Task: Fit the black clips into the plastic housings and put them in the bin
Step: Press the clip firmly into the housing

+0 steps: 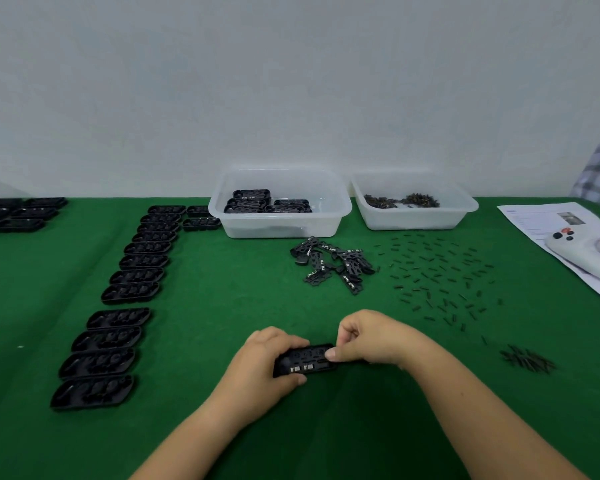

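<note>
Left hand gripped one housing near the table's front edge | right hand fingertips pinched its right end | twelve housings lined left | four lay in the back-edge bin | clip pile mid-table, count unclear

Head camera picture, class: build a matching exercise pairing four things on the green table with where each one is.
Things:
1. clear plastic bin of black housings
2. clear plastic bin of small dark parts
3. white game controller
4. long row of empty black plastic housings

Places:
A. on a printed paper sheet, far right
B. down the left side
C. against the wall, centre
D. against the wall, right of the other bin

Pairs: 1-C, 2-D, 3-A, 4-B
</note>
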